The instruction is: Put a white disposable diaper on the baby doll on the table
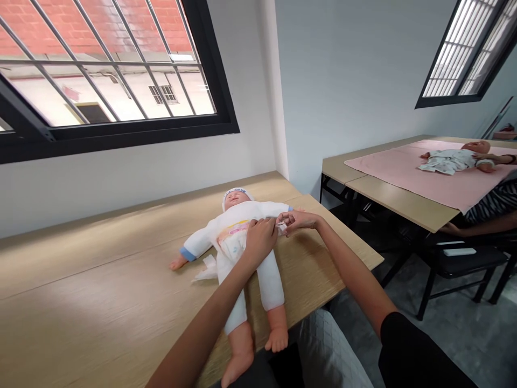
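Observation:
A baby doll (278, 280) in a white long-sleeved outfit and cap lies on its back on the wooden table (100, 302), its bare feet toward me. Around its hips is a white diaper (232, 250) with a small print; one side flap (208, 269) lies spread on the table. My left hand (262, 237) presses over the doll's hip with its fingers curled on the diaper's edge. Close beside it, my right hand (297, 221) pinches the white flap at the other side of the diaper. The fingertips partly hide that flap.
A barred window (109, 70) and white wall run behind the table. To the right, another table carries a pink cloth (404, 167) and a second doll (452, 160), with another person's hand (498, 159) on it. A black chair (464, 267) stands below.

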The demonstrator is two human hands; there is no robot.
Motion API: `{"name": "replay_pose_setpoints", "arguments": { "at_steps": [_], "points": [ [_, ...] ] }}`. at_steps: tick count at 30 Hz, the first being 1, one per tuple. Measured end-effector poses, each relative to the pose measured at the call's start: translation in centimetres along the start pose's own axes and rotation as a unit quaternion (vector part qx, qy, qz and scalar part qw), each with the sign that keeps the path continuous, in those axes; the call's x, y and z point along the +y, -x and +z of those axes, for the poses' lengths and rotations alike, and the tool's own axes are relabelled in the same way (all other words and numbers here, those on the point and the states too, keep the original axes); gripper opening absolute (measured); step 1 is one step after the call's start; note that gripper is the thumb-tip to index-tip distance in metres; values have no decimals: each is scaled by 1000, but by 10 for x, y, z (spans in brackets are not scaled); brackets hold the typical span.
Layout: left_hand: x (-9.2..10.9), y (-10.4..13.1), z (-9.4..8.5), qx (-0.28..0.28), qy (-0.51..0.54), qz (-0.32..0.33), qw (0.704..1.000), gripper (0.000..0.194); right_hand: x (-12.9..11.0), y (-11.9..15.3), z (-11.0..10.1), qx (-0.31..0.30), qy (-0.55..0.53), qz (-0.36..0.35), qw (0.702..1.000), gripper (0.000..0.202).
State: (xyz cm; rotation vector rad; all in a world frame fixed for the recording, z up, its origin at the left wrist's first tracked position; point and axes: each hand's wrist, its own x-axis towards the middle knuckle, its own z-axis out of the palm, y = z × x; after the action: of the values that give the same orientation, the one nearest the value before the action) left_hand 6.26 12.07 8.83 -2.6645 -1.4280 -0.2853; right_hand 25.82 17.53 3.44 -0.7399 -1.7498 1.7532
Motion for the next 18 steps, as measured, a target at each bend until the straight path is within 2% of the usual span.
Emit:
{"name": "replay_pose_setpoints", "arguments": {
  "at_steps": [14, 18],
  "points": [
    [-5, -1, -3, 22, 68, -35, 997, 21, -5, 6, -1, -3, 4, 23, 1000, 49],
    [-6, -1, -1, 45, 80, -20, 996, 15, -8, 7, -1, 25, 0, 22, 999, 50]
  ]
}}
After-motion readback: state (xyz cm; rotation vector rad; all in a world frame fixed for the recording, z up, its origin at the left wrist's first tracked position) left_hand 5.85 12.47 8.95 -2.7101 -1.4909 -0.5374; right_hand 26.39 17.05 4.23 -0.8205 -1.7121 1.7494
